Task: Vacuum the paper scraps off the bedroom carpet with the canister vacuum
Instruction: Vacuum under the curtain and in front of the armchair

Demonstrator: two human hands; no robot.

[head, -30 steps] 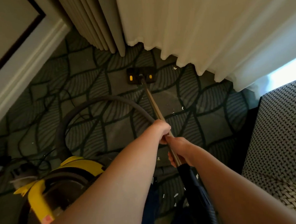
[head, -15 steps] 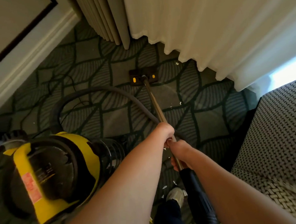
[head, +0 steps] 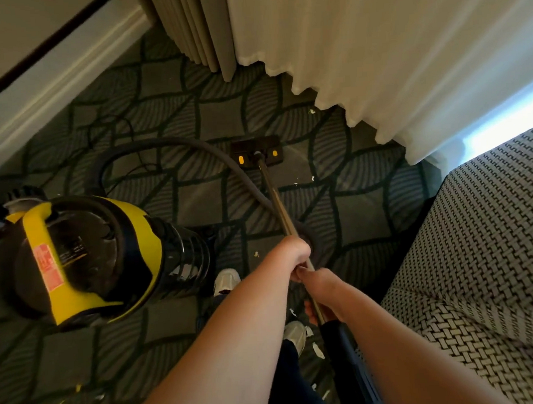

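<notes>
Since 0.5 s ago the floor head [head: 257,152] has come back off the curtain hem toward the person. The canister vacuum [head: 89,258] now sits fuller in view, w/ both shoes [head: 225,280] showing.

Both hands are on the wand [head: 276,198]. The left hand [head: 294,253] is fwd, fingers wrapped tight round the metal tube. The right hand [head: 320,289] is directly behind it at 6 o'c, touching it, also clenched round the tube just above the dark handle section.

The wand runs from the hands to 12 o'c, down to the floor head, which lies flat on the patterned carpet [head: 215,120], two yellow marks on top. The grey hose [head: 160,144] leaves the canister side at 9 o'c, arcs past the floor head's left edge and passes under the wand near the left hand. The canister is yellow and black w/ a red label, standing on the carpet at 9 o'c of the hands.

Paper scraps [head: 313,178]:
- a couple of white bits at 4 o'c of the floor head
- one at 1 o'c by the curtain hem
- one just beside the left hand at 9 o'c
- more round the nearer shoe at 6 o'c

Surroundings, from the hands:
- white curtain [head: 374,52] at 1 o'c
- beige drape [head: 193,27] at 11 o'c
- woven chair [head: 483,249] at 3 o'c
- skirting board [head: 45,84] at 10 o'c
- thin black cord [head: 127,126] trailing on the carpet beyond the hose
</notes>
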